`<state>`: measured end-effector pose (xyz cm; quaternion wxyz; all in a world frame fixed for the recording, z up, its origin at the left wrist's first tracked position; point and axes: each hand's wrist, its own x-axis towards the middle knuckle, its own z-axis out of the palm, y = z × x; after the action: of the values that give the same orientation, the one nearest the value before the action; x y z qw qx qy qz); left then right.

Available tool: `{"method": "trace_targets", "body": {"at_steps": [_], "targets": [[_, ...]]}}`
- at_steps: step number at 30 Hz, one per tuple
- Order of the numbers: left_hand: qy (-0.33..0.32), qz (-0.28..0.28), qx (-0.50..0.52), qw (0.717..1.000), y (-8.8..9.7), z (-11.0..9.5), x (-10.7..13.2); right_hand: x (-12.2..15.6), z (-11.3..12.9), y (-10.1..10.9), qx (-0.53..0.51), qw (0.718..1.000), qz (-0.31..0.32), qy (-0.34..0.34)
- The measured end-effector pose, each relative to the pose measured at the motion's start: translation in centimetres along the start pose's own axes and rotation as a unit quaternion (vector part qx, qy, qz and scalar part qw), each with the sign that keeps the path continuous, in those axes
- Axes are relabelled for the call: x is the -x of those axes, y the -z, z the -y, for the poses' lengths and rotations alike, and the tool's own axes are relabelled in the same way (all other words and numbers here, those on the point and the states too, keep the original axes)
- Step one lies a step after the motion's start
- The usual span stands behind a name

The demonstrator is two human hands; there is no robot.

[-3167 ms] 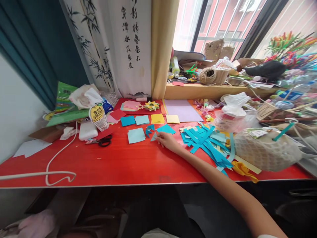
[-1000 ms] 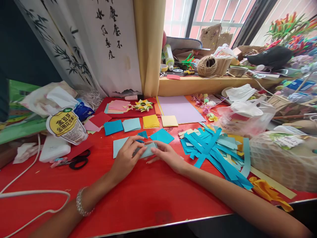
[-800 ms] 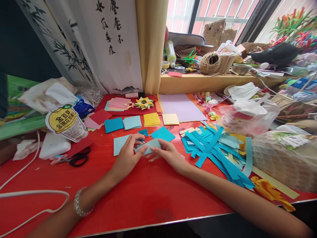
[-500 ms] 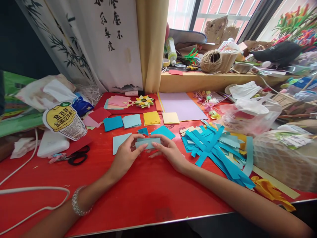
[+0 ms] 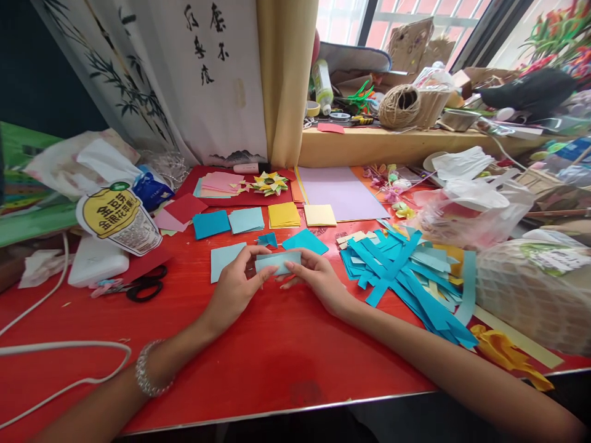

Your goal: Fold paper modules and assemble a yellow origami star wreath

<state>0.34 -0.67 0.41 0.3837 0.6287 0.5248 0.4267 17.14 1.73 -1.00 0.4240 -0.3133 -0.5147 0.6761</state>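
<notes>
Between my two hands is a light blue piece of folded paper (image 5: pixel 278 263), a narrow rectangle held just above the table. My left hand (image 5: pixel 241 271) pinches its left end, thumb in front and fingers behind. At the right end my right hand (image 5: pixel 318 277) grips it the same way, with some lower fingers loose underneath. A light blue square sheet (image 5: pixel 224 261) lies partly behind my left hand. Just beyond the hands are a small folded blue piece (image 5: pixel 267 240) and a bright blue sheet (image 5: pixel 305 241).
Stacks of blue paper (image 5: pixel 211 225), light blue paper (image 5: pixel 246 220), yellow paper (image 5: pixel 284 215) and cream paper (image 5: pixel 320 215) form a row behind. Blue paper strips (image 5: pixel 397 271) are heaped at right. Black-handled scissors (image 5: pixel 145 289) lie at left by a white cable (image 5: pixel 92 346). A folded-paper wreath (image 5: pixel 269 184) sits farther back.
The folded paper's front face has tipped to show more of its surface. Both hands keep their hold on its ends. The whole view has shifted slightly.
</notes>
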Motion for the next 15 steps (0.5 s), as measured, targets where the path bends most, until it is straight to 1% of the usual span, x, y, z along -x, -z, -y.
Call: {"method": "trace_targets", "body": {"at_steps": [4,12,15], "targets": [[0.008,-0.001,0.006,1.000,-0.02,-0.03,0.06,0.11,0.27,-0.15,-0.002,1.000,-0.003,-0.011],[0.006,-0.012,-0.034,0.999,0.07,-0.12,0.18,0.05,0.13,-0.13,0.006,1.000,0.010,-0.010],[0.002,-0.014,-0.036,0.999,0.06,0.06,0.11,0.05,0.18,-0.06,0.016,1.000,0.004,-0.015]]}}
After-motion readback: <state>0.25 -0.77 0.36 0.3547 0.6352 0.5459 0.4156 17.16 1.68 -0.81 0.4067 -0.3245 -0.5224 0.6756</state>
